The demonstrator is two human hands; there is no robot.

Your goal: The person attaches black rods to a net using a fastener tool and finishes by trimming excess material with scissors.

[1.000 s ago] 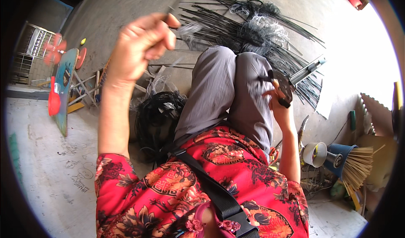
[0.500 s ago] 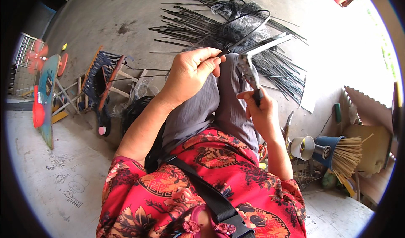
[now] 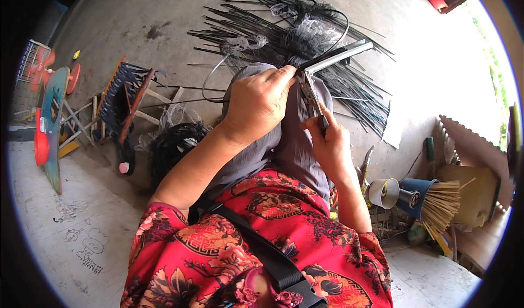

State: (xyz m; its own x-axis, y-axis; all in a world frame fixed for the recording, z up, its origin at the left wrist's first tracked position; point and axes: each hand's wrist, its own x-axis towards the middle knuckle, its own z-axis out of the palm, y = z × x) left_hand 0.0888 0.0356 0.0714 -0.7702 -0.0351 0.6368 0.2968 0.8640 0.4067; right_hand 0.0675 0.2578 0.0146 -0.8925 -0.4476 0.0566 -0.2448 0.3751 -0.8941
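At frame centre, above the grey-trousered knees, the right hand (image 3: 330, 144) is wrapped tight around a knife (image 3: 312, 98), while the left hand (image 3: 259, 103) pinches a thin black strip (image 3: 218, 70) against the blade near a metal bar (image 3: 338, 54). Risk: the left fingertips sit beside the edge; a slip of the springy strip could likely cut them.

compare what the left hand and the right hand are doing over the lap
The left hand lies back-up, fingers pinching at the tip of the metal tool; the right hand is curled round the tool's lower end. The left hand sits higher in the picture, the right hand lower, nearer the body. Both touch the same tool over the grey trousers.
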